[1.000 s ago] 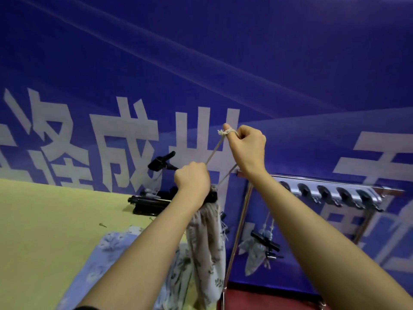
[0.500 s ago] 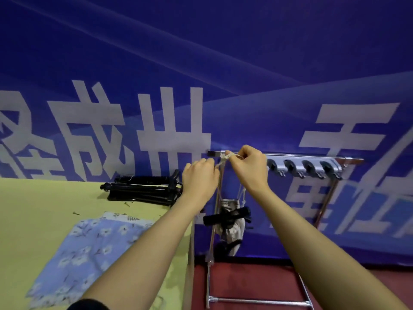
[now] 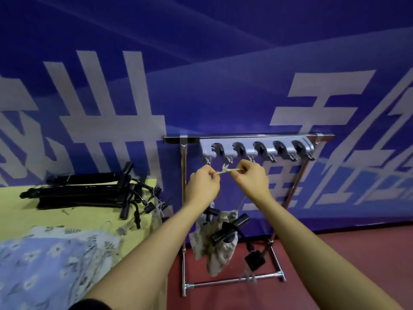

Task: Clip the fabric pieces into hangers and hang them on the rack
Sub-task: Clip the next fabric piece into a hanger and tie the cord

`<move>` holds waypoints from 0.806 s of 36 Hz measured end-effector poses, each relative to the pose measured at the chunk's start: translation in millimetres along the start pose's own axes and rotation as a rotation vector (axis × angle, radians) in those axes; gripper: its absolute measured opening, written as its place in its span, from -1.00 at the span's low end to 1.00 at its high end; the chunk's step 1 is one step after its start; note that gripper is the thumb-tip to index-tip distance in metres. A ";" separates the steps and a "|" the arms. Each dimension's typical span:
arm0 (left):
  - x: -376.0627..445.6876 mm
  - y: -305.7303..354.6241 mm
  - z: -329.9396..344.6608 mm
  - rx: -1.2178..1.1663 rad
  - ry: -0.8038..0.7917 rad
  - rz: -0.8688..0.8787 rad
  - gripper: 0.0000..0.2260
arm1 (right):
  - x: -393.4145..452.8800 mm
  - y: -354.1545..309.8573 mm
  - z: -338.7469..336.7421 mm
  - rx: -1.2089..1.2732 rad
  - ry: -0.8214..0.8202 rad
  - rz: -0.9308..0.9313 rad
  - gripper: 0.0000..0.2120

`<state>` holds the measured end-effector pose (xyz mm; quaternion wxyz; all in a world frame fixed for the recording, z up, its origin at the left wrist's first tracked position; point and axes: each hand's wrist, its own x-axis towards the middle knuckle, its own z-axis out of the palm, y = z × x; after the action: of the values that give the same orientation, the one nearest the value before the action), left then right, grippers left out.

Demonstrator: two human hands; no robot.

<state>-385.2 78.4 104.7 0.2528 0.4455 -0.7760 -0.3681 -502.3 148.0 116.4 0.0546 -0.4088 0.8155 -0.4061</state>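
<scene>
A metal rack (image 3: 183, 198) stands on the floor with a grey bar of hooks (image 3: 257, 148) along its top. Just below the left hooks, my left hand (image 3: 202, 186) and my right hand (image 3: 251, 179) both pinch a pale string loop (image 3: 224, 171) stretched between them. From the string hangs a black clip hanger (image 3: 230, 229) holding a beige floral fabric piece (image 3: 214, 249) in front of the rack. A blue floral fabric piece (image 3: 44, 265) lies on the yellow table at the lower left.
A pile of black hangers (image 3: 89, 193) lies at the back of the yellow table (image 3: 22, 218). A blue banner with white characters (image 3: 201, 74) fills the wall behind. Red floor (image 3: 335, 253) surrounds the rack's base.
My view has swung right and down toward the rack. Both hands carried the string loop, with the hanger and fabric, from over the table to just under the rack's hooks.
</scene>
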 end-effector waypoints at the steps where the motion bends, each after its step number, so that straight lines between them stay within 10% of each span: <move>1: 6.0 -1.4 4.8 0.012 -0.001 0.009 -0.89 | 6.1 6.6 2.7 0.017 -0.032 0.008 -0.71; 15: 102.7 -11.2 65.3 0.546 0.134 0.336 -0.83 | 89.9 70.7 54.6 0.189 -0.096 0.012 -0.82; 29: 125.2 -24.6 83.8 0.646 0.030 0.296 -0.75 | 109.4 94.1 74.7 0.008 -0.178 0.071 -0.85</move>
<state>-492.7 -10.6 42.8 0.1608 0.3904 -0.9047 -0.0562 -601.6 55.7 26.9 0.1428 -0.4140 0.8197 -0.3692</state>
